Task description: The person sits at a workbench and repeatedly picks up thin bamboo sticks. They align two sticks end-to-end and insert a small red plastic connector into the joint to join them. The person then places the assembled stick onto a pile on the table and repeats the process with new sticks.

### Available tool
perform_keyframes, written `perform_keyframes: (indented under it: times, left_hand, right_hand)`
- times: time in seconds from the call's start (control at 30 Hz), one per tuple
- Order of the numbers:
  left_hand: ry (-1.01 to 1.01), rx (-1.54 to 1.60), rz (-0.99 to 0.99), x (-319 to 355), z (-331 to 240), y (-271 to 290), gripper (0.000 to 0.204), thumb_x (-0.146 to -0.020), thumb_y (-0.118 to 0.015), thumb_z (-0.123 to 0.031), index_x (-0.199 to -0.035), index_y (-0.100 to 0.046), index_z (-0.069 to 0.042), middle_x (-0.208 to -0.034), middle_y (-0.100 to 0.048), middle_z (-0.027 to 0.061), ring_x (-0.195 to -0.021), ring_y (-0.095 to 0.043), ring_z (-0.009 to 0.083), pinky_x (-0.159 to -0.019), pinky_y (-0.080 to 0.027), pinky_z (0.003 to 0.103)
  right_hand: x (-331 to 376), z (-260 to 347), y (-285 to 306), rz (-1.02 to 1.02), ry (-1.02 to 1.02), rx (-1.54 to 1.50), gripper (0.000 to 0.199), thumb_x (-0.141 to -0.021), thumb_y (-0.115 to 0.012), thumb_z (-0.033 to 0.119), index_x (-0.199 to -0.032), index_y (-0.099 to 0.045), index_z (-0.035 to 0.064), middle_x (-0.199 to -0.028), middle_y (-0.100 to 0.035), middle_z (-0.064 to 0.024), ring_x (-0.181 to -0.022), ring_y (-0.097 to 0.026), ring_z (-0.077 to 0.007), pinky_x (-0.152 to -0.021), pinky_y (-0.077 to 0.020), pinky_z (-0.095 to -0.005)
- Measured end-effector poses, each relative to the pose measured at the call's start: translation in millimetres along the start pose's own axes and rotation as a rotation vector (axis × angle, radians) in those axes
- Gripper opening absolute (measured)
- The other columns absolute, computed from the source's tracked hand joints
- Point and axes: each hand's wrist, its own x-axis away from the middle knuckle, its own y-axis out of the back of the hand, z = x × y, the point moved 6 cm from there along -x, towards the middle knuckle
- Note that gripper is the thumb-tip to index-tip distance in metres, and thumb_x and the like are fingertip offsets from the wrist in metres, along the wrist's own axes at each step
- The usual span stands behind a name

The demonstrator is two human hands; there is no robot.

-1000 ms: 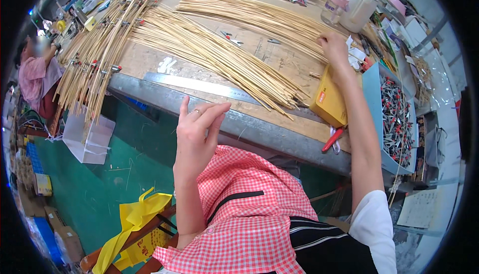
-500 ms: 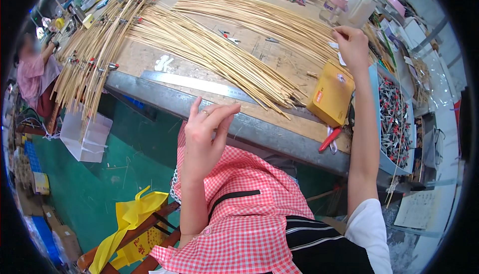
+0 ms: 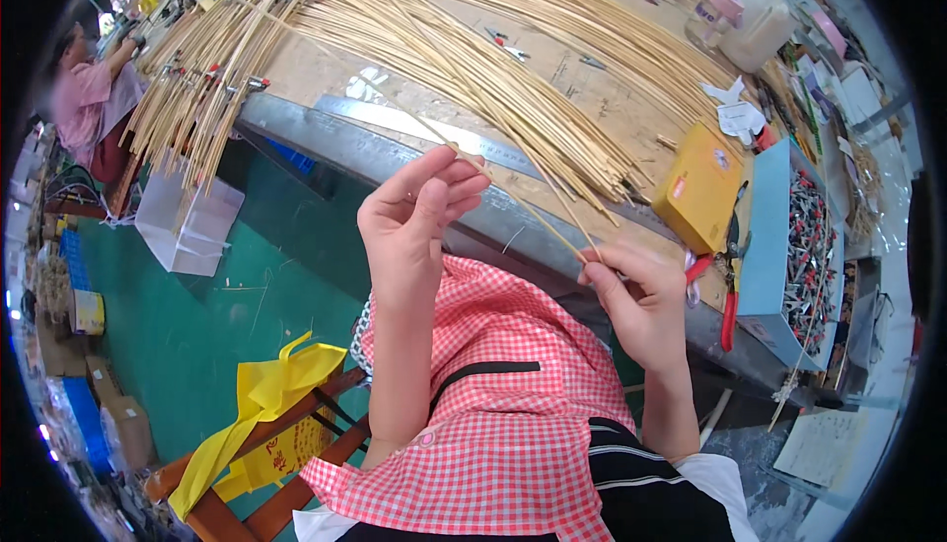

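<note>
My right hand (image 3: 639, 297) pinches the near ends of two thin bamboo strips between thumb and fingers, just off the table's front edge. One bamboo strip (image 3: 538, 215) slants away to the upper left and passes through the fingertips of my left hand (image 3: 422, 209), which are closed lightly around it. The other strip leads up over a loose pile of bamboo strips (image 3: 493, 103) on the table. A steel ruler (image 3: 424, 131) lies along the front edge, behind my left hand. To the right of my right hand stands a yellow box (image 3: 700, 187).
Red-handled pliers (image 3: 730, 290) lie beside a blue bin (image 3: 767, 246) full of small metal clips. Clipped strip bundles (image 3: 212, 69) overhang the table's left end. A chair with a yellow bag (image 3: 266, 384) is at lower left. A person in pink (image 3: 84, 98) works at far left.
My right hand has come down from the far right of the table toward my body, now with strips in it. My left hand has closed on one strip. The view has shifted slightly.
</note>
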Motion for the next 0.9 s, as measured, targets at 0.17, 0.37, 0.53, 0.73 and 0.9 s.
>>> perform_keyframes:
  times: [0.17,0.37,0.53,0.73,0.9]
  left_hand:
    - [0.05,0.01,-0.076,0,13,11,0.029,-0.091,-0.063,-0.013,-0.112,-0.06,0.007,-0.096,-0.069,0.0172,-0.086,-0.07,0.0251,-0.071,-0.059,0.031]
    - [0.062,0.044,-0.009,-1,24,18,0.023,-0.092,-0.061,-0.012,-0.107,-0.063,0.006,-0.09,-0.07,0.0166,-0.079,-0.071,0.0236,-0.07,-0.06,0.031]
    - [0.126,0.065,0.009,2,33,11,0.02,-0.09,-0.063,-0.009,-0.099,-0.064,0.009,-0.09,-0.069,0.0189,-0.08,-0.071,0.0266,-0.069,-0.061,0.033]
    - [0.129,0.061,0.016,6,36,2,0.022,-0.089,-0.064,-0.01,-0.102,-0.063,0.009,-0.09,-0.069,0.0207,-0.08,-0.071,0.028,-0.068,-0.062,0.032]
    - [0.151,0.021,0.009,8,37,5,0.024,-0.089,-0.065,-0.01,-0.103,-0.063,0.009,-0.089,-0.069,0.0211,-0.079,-0.071,0.0282,-0.067,-0.061,0.032]
  right_hand:
    - [4,-10,-11,0.056,-0.008,-0.047,0.012,-0.082,-0.062,-0.003,-0.093,-0.065,-0.0063,-0.075,-0.063,-0.0124,-0.067,-0.062,-0.019,-0.062,-0.0476,-0.0283]
    - [4,-10,-7,-0.045,0.126,0.086,0.017,-0.081,-0.062,-0.004,-0.098,-0.066,-0.0034,-0.079,-0.057,-0.012,-0.07,-0.058,-0.0207,-0.063,-0.0449,-0.0285]
    - [6,5,-3,-0.05,0.159,0.187,0.022,-0.082,-0.061,-0.005,-0.103,-0.066,-0.0025,-0.078,-0.054,-0.0121,-0.069,-0.056,-0.0225,-0.062,-0.044,-0.0304]
    - [7,1,-13,0.035,0.142,0.21,0.021,-0.082,-0.061,-0.005,-0.102,-0.064,-0.0026,-0.081,-0.055,-0.0148,-0.071,-0.058,-0.0281,-0.064,-0.0464,-0.0346]
    - [10,-3,-17,0.105,0.141,0.248,0.021,-0.082,-0.061,-0.003,-0.103,-0.062,-0.0025,-0.085,-0.055,-0.0166,-0.075,-0.06,-0.0326,-0.066,-0.0474,-0.0381]
